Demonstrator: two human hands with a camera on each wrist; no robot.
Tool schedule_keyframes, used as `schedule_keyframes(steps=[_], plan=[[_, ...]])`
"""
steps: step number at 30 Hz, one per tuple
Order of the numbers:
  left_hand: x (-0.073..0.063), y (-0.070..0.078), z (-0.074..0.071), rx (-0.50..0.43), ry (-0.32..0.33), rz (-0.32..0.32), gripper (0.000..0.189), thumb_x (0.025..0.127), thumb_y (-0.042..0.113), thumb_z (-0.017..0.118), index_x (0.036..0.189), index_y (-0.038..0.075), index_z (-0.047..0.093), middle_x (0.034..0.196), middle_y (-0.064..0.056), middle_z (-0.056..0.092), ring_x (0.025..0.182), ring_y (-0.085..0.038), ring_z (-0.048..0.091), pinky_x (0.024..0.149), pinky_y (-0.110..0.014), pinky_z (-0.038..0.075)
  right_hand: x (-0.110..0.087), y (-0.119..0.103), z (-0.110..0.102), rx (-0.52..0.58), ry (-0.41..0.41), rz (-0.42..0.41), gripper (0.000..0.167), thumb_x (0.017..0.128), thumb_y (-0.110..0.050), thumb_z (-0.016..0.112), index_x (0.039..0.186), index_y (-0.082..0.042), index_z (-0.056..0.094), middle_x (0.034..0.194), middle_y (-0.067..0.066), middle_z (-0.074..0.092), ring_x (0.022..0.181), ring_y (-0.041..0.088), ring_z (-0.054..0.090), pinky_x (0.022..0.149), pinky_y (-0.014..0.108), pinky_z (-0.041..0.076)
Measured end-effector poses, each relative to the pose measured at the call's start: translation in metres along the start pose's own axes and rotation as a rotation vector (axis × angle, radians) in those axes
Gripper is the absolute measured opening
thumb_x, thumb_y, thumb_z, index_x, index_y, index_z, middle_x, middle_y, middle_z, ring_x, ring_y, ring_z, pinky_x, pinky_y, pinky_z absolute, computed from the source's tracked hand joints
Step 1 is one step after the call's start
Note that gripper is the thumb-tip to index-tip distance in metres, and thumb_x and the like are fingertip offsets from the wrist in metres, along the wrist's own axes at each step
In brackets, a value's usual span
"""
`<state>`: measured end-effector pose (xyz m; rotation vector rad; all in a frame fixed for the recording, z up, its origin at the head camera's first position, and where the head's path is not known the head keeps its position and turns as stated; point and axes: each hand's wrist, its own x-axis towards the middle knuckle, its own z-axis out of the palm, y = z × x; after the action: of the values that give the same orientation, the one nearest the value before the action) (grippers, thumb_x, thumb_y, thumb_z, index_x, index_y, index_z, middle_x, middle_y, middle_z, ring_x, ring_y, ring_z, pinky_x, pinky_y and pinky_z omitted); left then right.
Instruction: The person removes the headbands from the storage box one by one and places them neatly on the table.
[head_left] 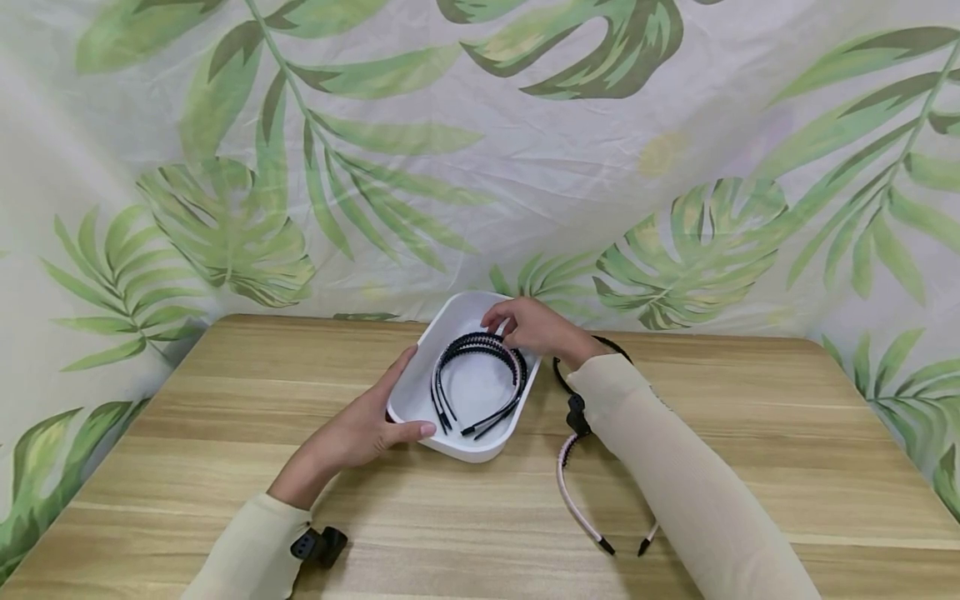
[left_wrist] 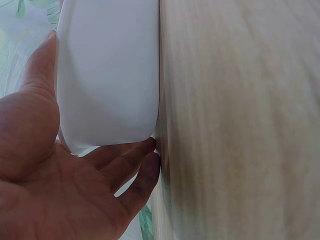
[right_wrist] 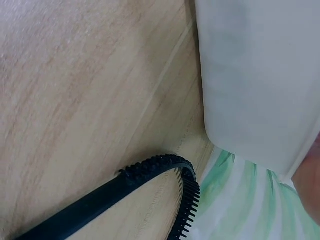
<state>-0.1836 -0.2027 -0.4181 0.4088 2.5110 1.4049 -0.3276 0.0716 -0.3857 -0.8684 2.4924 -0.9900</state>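
A white plastic box stands tilted to one side near the back of the table, with several hair headbands nested inside, mostly black, one with a pale pink stretch. My left hand grips the box's near left corner, its thumb over the rim and the other fingers along the outer side. In the left wrist view that hand wraps round the white wall. My right hand reaches over the far right rim and pinches a headband at the top of the arch; its fingertips are partly hidden.
To the right of the box lie a black headband and a pink one, both partly covered by my right forearm. A leaf-patterned cloth hangs behind the wooden table, right at its back edge.
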Motion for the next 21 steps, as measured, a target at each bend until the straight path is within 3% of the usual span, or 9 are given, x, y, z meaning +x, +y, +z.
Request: schedule_keyframes(steps=[21], plan=[[0.0001, -0.0014, 0.001, 0.0, 0.001, 0.004, 0.114, 0.092, 0.031, 0.082, 0.17, 0.016, 0.001, 0.173, -0.02, 0.02, 0.139, -0.036, 0.045, 0.116, -0.054, 0.034, -0.0018, -0.0021, 0.0018, -0.049, 0.051, -0.024, 0.039, 0.09, 0.009, 0.062, 0.123, -0.005, 0.077, 0.125, 0.013, 0.075, 0.099, 0.026, 0.068, 0.082, 0.028, 0.052]])
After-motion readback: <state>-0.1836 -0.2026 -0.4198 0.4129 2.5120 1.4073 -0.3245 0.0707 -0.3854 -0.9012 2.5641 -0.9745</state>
